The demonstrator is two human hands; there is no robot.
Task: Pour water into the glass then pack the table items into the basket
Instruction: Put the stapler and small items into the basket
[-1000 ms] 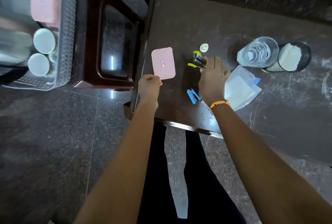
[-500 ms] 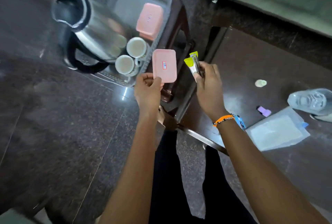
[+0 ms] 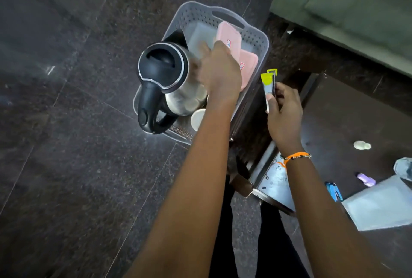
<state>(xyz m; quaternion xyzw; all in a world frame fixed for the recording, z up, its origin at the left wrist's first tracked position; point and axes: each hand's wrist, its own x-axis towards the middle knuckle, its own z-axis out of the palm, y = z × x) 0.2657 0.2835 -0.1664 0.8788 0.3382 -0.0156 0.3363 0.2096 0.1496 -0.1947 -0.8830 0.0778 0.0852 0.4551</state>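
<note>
My left hand grips a flat pink lid over the perforated grey basket; my right hand pinches slim sachets.

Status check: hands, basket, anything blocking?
Left hand over grey perforated plastic basket, on upper pink lid. Right hand grips yellow-tipped sachets, outside basket. Steel kettle with black lid crowds basket's left side.

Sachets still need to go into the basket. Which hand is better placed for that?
Right. The right hand already grips the sachets beside the basket rim. The left hand is over the basket at the pink boxes, seemingly busy.
</note>
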